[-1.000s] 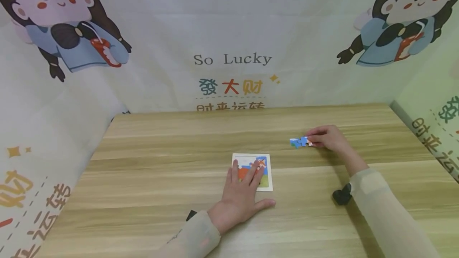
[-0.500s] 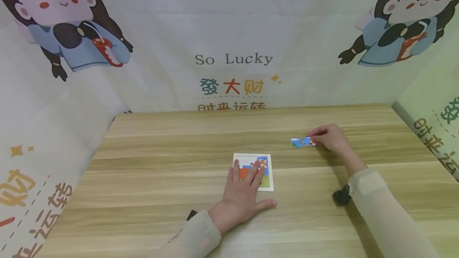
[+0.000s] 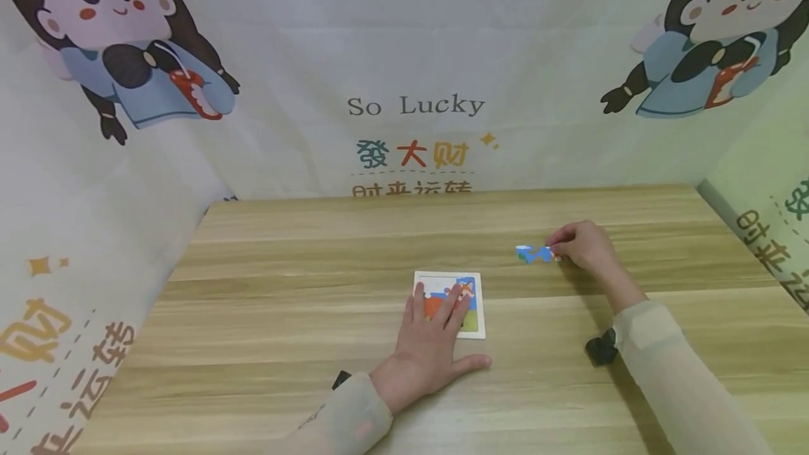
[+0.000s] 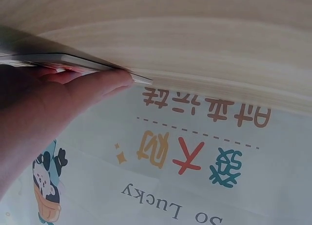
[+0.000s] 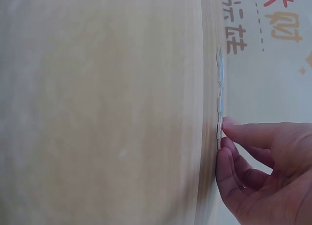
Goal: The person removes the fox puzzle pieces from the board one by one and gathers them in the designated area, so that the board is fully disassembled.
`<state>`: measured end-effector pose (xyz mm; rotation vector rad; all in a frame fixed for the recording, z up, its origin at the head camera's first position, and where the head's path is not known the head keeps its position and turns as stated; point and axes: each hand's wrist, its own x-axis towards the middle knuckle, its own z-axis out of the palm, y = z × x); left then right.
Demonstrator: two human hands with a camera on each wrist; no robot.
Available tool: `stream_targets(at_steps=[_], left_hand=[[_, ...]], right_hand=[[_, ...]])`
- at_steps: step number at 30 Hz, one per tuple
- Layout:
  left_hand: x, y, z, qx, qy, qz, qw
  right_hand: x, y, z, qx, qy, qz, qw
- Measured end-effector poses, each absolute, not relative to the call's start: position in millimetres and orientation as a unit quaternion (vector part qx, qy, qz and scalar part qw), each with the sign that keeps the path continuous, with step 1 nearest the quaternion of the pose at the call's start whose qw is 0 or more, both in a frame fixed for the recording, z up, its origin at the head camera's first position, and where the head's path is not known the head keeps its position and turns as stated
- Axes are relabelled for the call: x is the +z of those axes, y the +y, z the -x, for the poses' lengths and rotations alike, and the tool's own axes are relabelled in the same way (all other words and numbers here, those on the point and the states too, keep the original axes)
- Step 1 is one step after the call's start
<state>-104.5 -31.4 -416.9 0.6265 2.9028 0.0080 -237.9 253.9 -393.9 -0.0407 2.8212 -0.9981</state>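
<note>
My left hand (image 3: 430, 353) lies with fingers spread and straight over a small puzzle board (image 3: 478, 332), white-bordered, with a fox picture partly in place. Its upper left part shows pale, and the fingers hide some of the picture. In the left wrist view, the fingers (image 4: 100, 83) rest flat along the thin board. Farther right, my right hand (image 3: 584, 248) pinches a small puzzle piece (image 3: 556, 256) between thumb and fingertips, close to the table. Left of it lie further blue puzzle pieces (image 3: 526, 253). Seen edge-on in the right wrist view, the pieces (image 5: 220, 105) form a thin row.
A wood-grain table (image 3: 284, 286) carries everything. Printed cloth walls (image 3: 284, 55) enclose its back and sides. Dark camera mounts (image 3: 602, 347) sit at both wrists.
The puzzle pieces by the right hand have spread slightly apart, the nearest one shifting a little right under the fingers. The left hand stays on the board; the head view has drifted slightly.
</note>
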Motion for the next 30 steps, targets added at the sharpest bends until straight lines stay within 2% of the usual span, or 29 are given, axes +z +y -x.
stream_targets(at_steps=[17, 30], left_hand=[[-418.4, -30.9, 103.2, -0.005, 0.975, -0.212, 0.071], [-419.9, -32.9, 103.9, -0.016, 0.973, -0.217, 0.077]], right_hand=[[-392.1, 253.1, 233.7, -0.368, 0.928, 0.010, 0.055], [-385.2, 232.3, 229.2, -0.389, 0.919, 0.032, 0.056]])
